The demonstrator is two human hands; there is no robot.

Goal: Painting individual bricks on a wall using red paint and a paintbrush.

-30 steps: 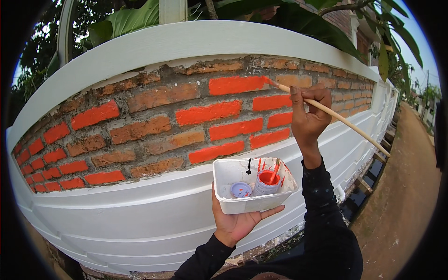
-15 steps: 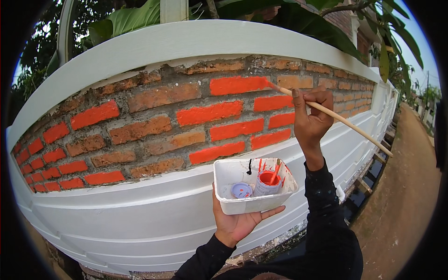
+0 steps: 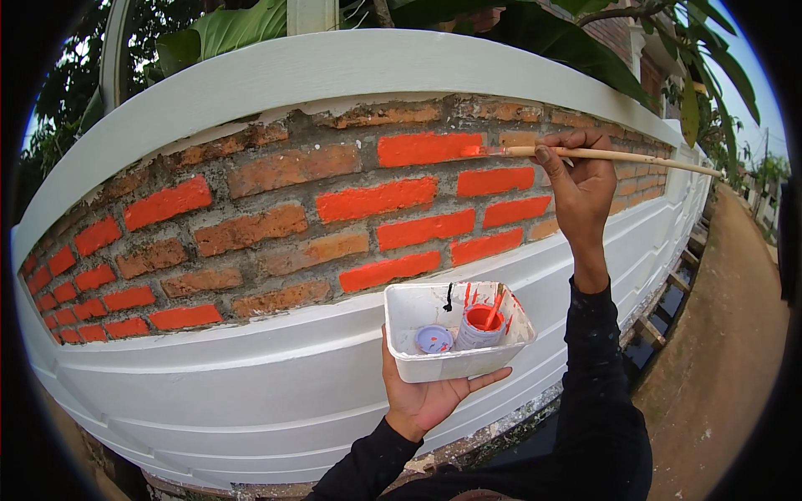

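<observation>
My right hand point(image 3: 581, 171) pinches a long wooden paintbrush point(image 3: 643, 156), held nearly level. Its red-coated tip touches the right end of a freshly red brick point(image 3: 428, 149) in the upper part of the wall. From below, my left hand point(image 3: 426, 402) supports a white plastic tub point(image 3: 451, 367), its palm and fingers under the base. Inside the tub stands a small open can of red paint point(image 3: 480, 332) with a second brush point(image 3: 495, 306) leaning in it. A round pale lid point(image 3: 433, 339) with red specks lies beside the can.
Several bricks are red, others bare orange-brown point(image 3: 294, 170), with grey mortar between. A white coping point(image 3: 376, 63) tops the wall and white moulded panels point(image 3: 251, 392) run below. Large leaves point(image 3: 576, 50) overhang it. At the right, a drainage ditch point(image 3: 647, 334) borders a dirt path point(image 3: 727, 334).
My right hand has shifted right and slightly up, and the brush has swung from slanting to nearly level. Its tip still meets the same brick's right end. The tub has barely moved.
</observation>
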